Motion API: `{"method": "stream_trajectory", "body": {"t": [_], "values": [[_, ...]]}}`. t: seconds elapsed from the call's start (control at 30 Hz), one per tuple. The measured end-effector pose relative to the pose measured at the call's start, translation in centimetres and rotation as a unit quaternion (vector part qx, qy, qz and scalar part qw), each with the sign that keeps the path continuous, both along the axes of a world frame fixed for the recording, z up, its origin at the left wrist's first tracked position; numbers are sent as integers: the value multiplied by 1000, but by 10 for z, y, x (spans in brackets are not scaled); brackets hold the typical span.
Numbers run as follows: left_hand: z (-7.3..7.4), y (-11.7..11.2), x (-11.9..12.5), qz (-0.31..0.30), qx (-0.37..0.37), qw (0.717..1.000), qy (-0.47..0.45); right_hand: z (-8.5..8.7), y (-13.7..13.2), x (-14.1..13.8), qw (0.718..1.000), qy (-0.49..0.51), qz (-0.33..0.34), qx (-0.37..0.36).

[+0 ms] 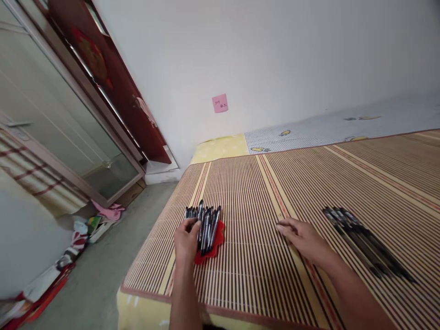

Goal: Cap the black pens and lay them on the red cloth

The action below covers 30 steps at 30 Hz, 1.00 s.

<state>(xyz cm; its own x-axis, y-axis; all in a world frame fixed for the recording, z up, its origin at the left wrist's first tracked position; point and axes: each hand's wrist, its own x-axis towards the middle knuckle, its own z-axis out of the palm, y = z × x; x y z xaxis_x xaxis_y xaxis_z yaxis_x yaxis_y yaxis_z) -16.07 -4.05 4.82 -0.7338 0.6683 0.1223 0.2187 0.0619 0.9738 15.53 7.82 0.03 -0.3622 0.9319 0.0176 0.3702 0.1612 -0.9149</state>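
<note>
- Pens (pixel 205 228) lie in a dark bundle on a red scalloped pad (pixel 213 245), near the left edge of a striped bamboo mat (pixel 261 270) that covers the bed.
- Left hand (pixel 186 237) rests on the near-left side of that bundle, its fingers (pixel 191 223) curled loosely over a few barrels; whether any pen is truly pinched cannot be told.
- Right hand (pixel 302 237) lies flat on the mat, fingers together and holding nothing, between the bundle and a second row of pens (pixel 366 243) well apart to the right.
- Risk, as I judge it: the barrels are round and stacked loosely, so a sideways nudge could roll some off the pad.
- Bundle sits near the mat's edge above the floor (pixel 113 270); a rolling pen could drop over it.
- Pulling one pen from the pile may drag its neighbours askew.
</note>
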Motion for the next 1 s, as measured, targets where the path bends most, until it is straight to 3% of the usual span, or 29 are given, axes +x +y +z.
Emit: {"method": "stream_trajectory", "body": {"t": [0.1, 0.33, 0.47, 0.67, 0.73, 0.8, 0.83, 0.93, 1.0], "values": [[-11, -3, -16, 3, -74, 994, 79, -4, 0, 1, 999, -41, 6, 2], [-23, 3, -7, 40, -178, 964, 194, -5, 0, 3, 998, -55, 33, 27], [-20, 1, -8, 67, -167, 958, 224, -9, 2, 3, 997, -52, 32, 40], [-7, -6, -14, 144, -68, 959, 234, -11, 5, 4, 998, -36, 25, 50], [1, -6, -7, 131, 18, 979, 156, -9, 4, 4, 998, -12, 11, 55], [10, -9, 9, 57, 129, 990, -20, -6, 2, 1, 999, 30, -1, 40], [14, -12, 19, 3, 171, 978, -118, -5, 0, 0, 998, 62, -7, 18], [23, -31, 54, -183, 220, 895, -343, 3, -15, -5, 968, 222, -4, -118], [21, -51, 73, -289, 240, 809, -452, 11, -35, -8, 912, 347, 31, -219]]}}
